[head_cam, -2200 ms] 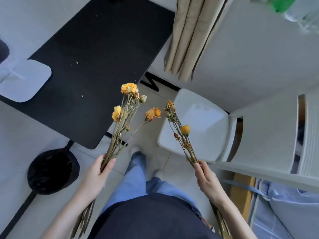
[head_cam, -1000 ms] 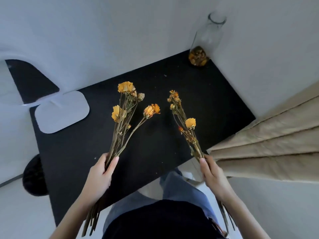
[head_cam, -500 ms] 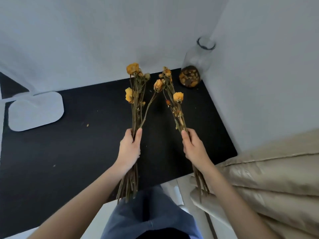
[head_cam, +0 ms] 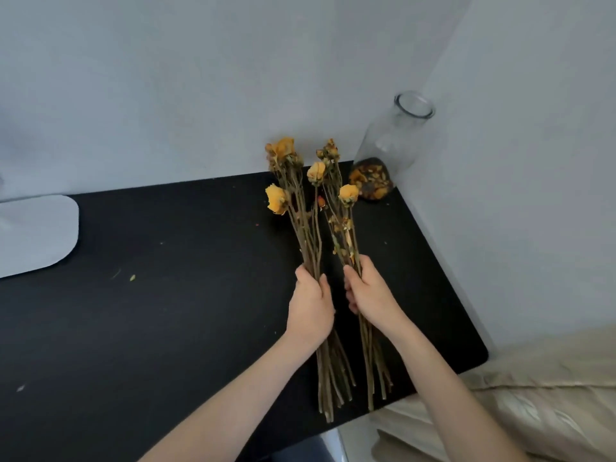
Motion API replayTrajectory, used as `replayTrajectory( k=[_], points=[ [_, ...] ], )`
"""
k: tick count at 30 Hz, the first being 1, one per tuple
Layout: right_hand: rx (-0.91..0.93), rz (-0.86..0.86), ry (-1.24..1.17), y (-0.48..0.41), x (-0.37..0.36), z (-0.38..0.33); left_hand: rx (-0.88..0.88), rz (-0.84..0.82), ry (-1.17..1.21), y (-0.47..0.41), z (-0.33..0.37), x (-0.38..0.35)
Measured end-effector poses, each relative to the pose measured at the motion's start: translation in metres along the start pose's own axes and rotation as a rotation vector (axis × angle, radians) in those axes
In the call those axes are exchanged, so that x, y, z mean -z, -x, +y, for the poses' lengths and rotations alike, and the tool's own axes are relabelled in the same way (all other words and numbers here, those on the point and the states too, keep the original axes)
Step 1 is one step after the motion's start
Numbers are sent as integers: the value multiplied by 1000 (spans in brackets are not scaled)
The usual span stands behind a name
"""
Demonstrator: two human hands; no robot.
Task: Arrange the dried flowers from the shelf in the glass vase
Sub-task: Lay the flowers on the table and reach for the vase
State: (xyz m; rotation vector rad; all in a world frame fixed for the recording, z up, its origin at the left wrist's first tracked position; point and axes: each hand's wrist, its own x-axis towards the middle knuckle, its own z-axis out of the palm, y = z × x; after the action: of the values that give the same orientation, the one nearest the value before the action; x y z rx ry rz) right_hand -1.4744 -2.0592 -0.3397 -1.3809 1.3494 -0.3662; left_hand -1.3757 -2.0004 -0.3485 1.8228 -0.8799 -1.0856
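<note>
I hold two bunches of dried yellow flowers above a black table (head_cam: 166, 311). My left hand (head_cam: 310, 305) grips the left bunch (head_cam: 290, 195) by its stems. My right hand (head_cam: 370, 295) grips the right bunch (head_cam: 336, 208) the same way. The two bunches stand nearly upright, side by side, with their heads close together. A clear glass vase (head_cam: 390, 145) stands in the table's far right corner, just right of the flower heads. Its mouth is open, and dried petals lie at its bottom.
Grey walls close in behind the table and on its right. A pale flat pad (head_cam: 33, 235) lies at the table's left edge. Beige folded fabric (head_cam: 533, 405) lies at the lower right, beyond the table's near corner. Small crumbs dot the tabletop.
My hands have come closer together, so the two bunches now stand almost side by side. The view has shifted toward the table corner and the vase appears nearer.
</note>
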Motion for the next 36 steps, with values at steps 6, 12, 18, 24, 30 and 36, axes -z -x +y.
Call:
replayTrajectory(
  k=[6,12,18,24,30,36],
  points=[
    [125,32,188,-11,-3,20,-130,-193,-299,-16,-23,2],
    [245,94,428,-19,2,27,-294,11,-756,-33,-31,15],
    [319,183,524,-27,17,33,-333,100,-731,-38,-39,34],
    [310,196,504,-30,34,40,-411,207,-538,-29,-35,47],
    [392,358,388,-50,63,8,-577,198,-256,-50,10,41],
    [515,568,194,-88,106,-73,-546,-71,-28,-127,85,-2]
  ],
)
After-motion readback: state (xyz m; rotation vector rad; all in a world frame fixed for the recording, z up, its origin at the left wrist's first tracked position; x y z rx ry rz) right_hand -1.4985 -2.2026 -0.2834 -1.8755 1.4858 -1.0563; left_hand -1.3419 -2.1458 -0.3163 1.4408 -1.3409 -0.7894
